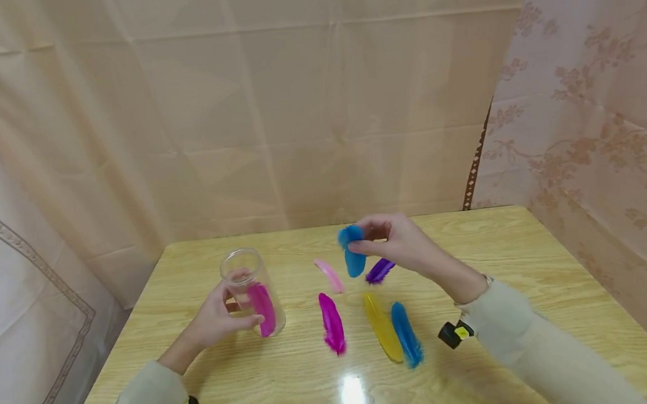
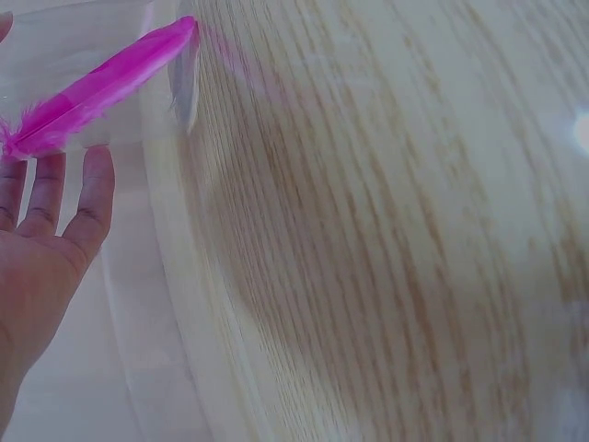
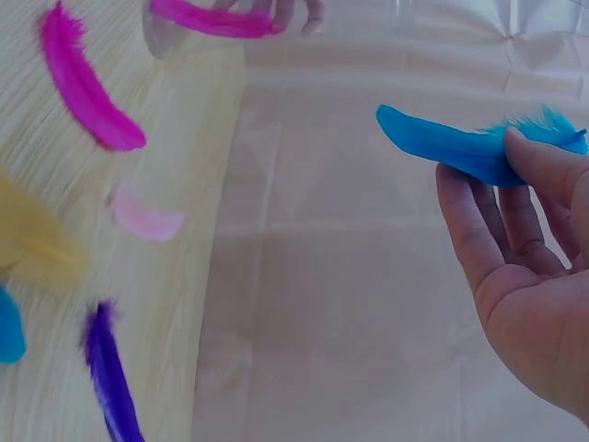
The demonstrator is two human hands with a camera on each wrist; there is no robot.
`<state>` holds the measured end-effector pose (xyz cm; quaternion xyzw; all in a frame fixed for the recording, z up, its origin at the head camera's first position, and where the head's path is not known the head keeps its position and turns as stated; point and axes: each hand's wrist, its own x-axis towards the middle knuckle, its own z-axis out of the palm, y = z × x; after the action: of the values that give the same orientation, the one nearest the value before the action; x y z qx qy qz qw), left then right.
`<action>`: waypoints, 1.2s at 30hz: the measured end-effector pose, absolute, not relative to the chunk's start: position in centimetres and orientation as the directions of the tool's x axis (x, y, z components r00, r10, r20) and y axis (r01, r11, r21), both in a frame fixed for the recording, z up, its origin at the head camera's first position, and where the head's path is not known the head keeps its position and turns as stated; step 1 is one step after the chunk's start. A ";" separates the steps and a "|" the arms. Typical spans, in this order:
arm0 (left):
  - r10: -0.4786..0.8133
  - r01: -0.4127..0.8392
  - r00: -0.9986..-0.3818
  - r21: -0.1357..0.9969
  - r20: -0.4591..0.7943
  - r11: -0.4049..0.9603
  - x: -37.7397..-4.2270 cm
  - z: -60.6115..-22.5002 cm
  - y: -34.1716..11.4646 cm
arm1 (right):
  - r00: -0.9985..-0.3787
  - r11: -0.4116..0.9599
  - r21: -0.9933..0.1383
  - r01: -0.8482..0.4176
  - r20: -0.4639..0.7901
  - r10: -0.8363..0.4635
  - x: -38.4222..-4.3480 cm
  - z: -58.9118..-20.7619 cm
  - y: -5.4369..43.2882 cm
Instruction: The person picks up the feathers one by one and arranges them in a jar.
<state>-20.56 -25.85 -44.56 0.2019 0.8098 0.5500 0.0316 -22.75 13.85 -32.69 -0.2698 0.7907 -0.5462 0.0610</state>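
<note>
My left hand (image 1: 221,315) grips a clear glass jar (image 1: 243,258) at the left of the table, thumb in front and fingers curled behind it. Inside the jar stands a magenta feather (image 1: 263,309), seen slanted in the left wrist view (image 2: 101,87). Above the far part of the table, my right hand (image 1: 399,240) pinches a blue feather (image 1: 354,262) between thumb and fingers. In the right wrist view this blue feather (image 3: 442,147) lies nearly level, its tip pointing left toward the jar. A purple feather (image 1: 380,271) is on the table just below the right hand.
Between the hands, a pale pink feather (image 1: 329,275) and a magenta feather (image 1: 332,323) lie on the wooden table (image 1: 291,386). Nearer the front are a yellow feather (image 1: 382,328) and another blue feather (image 1: 407,335), side by side. A beige curtain (image 1: 295,116) hangs behind the table.
</note>
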 end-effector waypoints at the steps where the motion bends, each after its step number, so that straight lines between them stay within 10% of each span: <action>1: 0.363 0.292 -0.916 0.904 0.170 0.314 -20.7 -44.5 -25.9 | -0.847 0.247 -0.898 -0.365 0.210 -0.489 -22.9 -32.5 13.5; 36: 0.353 0.257 -0.926 0.906 0.131 0.336 -21.1 -44.0 -25.9 | -0.786 -0.095 -0.931 -0.353 0.350 -0.510 -23.9 -29.0 1.2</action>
<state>-21.14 -25.86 -43.96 0.1869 0.8161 0.5450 0.0443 -23.88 1.22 -29.03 -0.3219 0.6702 -0.6661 0.0586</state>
